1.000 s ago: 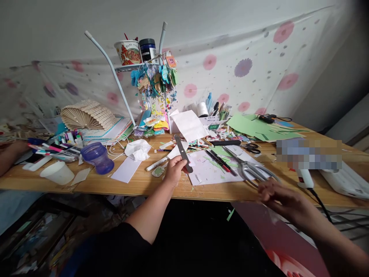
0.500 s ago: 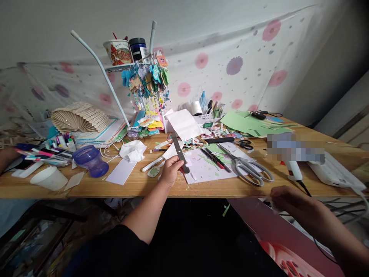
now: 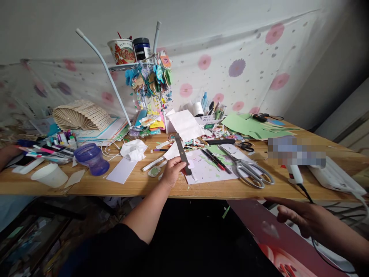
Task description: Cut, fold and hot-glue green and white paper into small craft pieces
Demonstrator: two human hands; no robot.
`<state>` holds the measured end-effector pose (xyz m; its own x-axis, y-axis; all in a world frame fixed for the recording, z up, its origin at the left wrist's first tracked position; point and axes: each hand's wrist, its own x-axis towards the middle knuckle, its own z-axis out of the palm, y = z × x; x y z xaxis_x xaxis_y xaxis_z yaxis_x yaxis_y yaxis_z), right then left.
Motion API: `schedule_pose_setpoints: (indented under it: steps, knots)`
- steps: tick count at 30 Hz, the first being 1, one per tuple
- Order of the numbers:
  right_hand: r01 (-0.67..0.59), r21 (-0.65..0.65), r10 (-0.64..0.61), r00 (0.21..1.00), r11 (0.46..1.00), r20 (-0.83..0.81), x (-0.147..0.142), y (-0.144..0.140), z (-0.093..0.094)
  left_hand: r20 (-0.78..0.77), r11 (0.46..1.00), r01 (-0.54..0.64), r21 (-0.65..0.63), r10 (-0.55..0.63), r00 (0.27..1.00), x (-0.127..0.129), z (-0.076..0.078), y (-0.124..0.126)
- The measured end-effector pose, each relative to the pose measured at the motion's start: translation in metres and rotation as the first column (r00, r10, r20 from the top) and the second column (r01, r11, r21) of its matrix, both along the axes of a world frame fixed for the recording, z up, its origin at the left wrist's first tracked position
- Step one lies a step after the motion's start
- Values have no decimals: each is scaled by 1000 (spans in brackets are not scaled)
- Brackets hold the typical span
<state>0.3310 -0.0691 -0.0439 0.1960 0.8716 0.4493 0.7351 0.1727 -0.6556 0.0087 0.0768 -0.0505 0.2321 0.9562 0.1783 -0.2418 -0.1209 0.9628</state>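
Compared with the picture half a second before, the right hand (image 3: 300, 219) has gone lower and now hangs below the edge of the long wooden table (image 3: 138, 184), over a dark pink sheet of card (image 3: 273, 234), while the left hand (image 3: 173, 172) has almost not changed place. The left hand is closed around the lower end of a narrow dark grey flat strip (image 3: 182, 152), probably a metal ruler or a file, though the view is too small to be sure; its fingers wrap it and the thumb presses on the flat side. From the hand the strip points toward 12 o'clock, a little tilted, and it rises above a white paper sheet with green scraps (image 3: 207, 171) that lies at 3 o'clock of the hand. I judge the strip to be light, stiff and smooth, so it could slide in a loose hold; a hold on its flat faces near one end, as now, seems the safe one, and the thin edges are better avoided. The right hand is open, fingers stretched and apart, holding nothing; the card under it looks thin and bendable. Large silver scissors (image 3: 250, 169) lie at 3 o'clock of the strip, a purple plastic cup (image 3: 92, 158) at 9 o'clock.
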Motion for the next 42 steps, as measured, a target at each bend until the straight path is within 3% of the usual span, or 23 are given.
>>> schedule_pose_setpoints:
  steps: [5, 9, 12, 15, 18, 21, 24, 30, 35, 38, 42]
  knots:
    - [-110, 77, 109, 994, 991, 18, -44, 25, 19, -66, 998, 10, 54, -7, 998, 0, 2, -2]
    - [-296, 78, 295, 955, 952, 20, -97, 57, 23, -323, 977, -12, 215, 83, 943, 2, 1, -5]
    - [-367, 75, 372, 926, 927, -63, -142, 86, 18, -492, 889, -5, 457, 258, 832, 4, 2, -9]
    - [-412, 102, 424, 893, 905, -149, -172, 109, 14, -530, 816, 25, 577, 350, 772, 4, 4, -11]
    - [-364, 153, 395, 830, 919, -395, -175, 122, 12, -480, 834, -32, 550, 348, 805, 0, 3, -8]
    - [-247, 153, 283, 672, 957, -685, -158, 128, 8, -302, 888, -214, 407, 352, 886, -7, -1, -1]
    - [-212, 112, 224, 636, 971, -738, -138, 129, -2, -193, 887, -325, 328, 399, 896, -9, -4, 5]
    - [-263, 61, 254, 802, 963, -541, -130, 128, -22, -145, 914, -269, 304, 323, 935, -2, -2, 4]
    - [-191, 143, 217, 957, 971, -194, -133, 125, -23, -158, 941, -246, 231, 286, 945, 0, -5, 8]
    - [-128, 118, 132, 991, 985, -29, -137, 119, -22, -142, 950, -253, 181, 280, 949, 0, -9, 11]
    - [-98, 104, 78, 979, 990, 188, -145, 110, -21, -139, 950, -277, 143, 296, 945, 0, -12, 13]
